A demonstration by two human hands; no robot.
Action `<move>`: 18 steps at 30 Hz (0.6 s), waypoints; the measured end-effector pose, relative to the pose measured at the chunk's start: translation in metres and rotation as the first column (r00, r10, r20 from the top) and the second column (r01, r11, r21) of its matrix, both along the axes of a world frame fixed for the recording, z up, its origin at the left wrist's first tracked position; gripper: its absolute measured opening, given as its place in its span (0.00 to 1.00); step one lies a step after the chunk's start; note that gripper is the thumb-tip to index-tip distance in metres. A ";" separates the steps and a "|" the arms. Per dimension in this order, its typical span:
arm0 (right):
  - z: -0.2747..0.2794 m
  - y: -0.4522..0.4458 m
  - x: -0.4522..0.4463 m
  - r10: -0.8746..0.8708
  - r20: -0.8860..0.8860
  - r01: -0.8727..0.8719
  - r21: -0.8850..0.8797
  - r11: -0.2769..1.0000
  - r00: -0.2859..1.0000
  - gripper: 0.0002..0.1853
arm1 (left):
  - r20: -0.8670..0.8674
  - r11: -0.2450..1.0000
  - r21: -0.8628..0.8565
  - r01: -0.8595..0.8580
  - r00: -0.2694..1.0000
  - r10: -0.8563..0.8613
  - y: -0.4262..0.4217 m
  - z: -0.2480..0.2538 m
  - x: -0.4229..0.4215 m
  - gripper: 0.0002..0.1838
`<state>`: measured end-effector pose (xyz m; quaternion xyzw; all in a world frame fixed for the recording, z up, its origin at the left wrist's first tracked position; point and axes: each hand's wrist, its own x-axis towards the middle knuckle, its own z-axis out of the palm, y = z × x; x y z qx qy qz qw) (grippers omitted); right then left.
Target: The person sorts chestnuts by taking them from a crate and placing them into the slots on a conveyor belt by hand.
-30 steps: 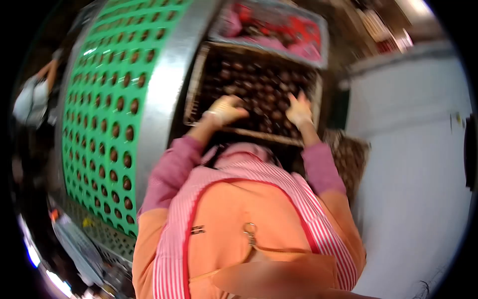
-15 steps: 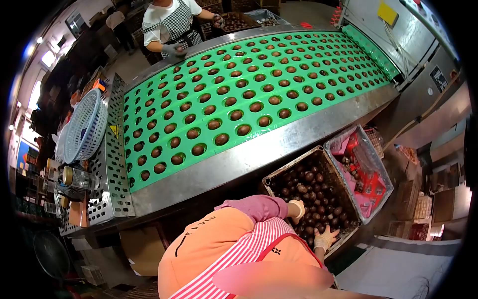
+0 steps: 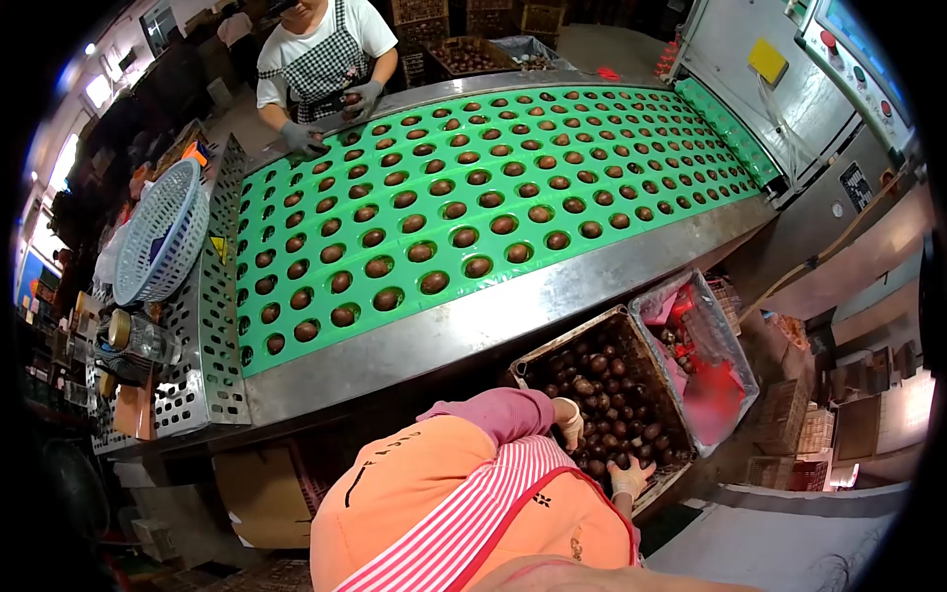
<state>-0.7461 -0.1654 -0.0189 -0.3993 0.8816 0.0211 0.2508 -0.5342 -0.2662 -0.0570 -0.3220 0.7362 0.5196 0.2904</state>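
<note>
A worn brown crate [image 3: 681, 426] stands beside the conveyor, heaped with dark, round fruits [image 3: 599, 365] that look like passion fruits. Both my hands wear pale gloves and are down among them. My left hand [image 3: 569, 422] rests at the crate's near-left side, its fingers pointing into the heap and mostly hidden. Lower right, my right hand [image 3: 629, 478] lies over the fruits with its fingers spread. Above the crate runs a green conveyor belt [image 3: 414, 233] with rows of round hollows, nearly all in view holding one fruit.
A tub lined with clear plastic [image 3: 738, 390], with red and pink wrapping and fruits inside, adjoins the crate. A light-blue basket [image 3: 163, 237] and a glass jar [image 3: 148, 340] sit at the conveyor's left end. A co-worker [image 3: 321, 69] in grey gloves stands across the belt; a machine [image 3: 789, 118] stands right.
My view has shifted slightly. Both my hands stay in the crate, the right one still spread. The co-worker's hands have come closer together, one now holding a fruit.
</note>
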 end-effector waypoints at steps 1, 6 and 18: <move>0.000 -0.002 0.002 -0.008 -0.020 0.008 0.033 0.999 1.000 0.35 | -0.004 1.000 -0.002 -0.016 1.000 0.016 0.001 0.000 0.000 0.40; -0.005 0.008 0.009 0.256 -0.056 -0.257 -0.016 0.966 0.965 0.33 | -0.034 0.992 -0.055 -0.110 0.994 0.108 0.015 0.003 0.006 0.39; -0.095 -0.014 -0.001 0.073 0.546 -0.070 -0.026 0.997 0.835 0.42 | -0.523 0.747 0.143 -0.650 0.591 0.614 0.026 0.048 0.065 0.29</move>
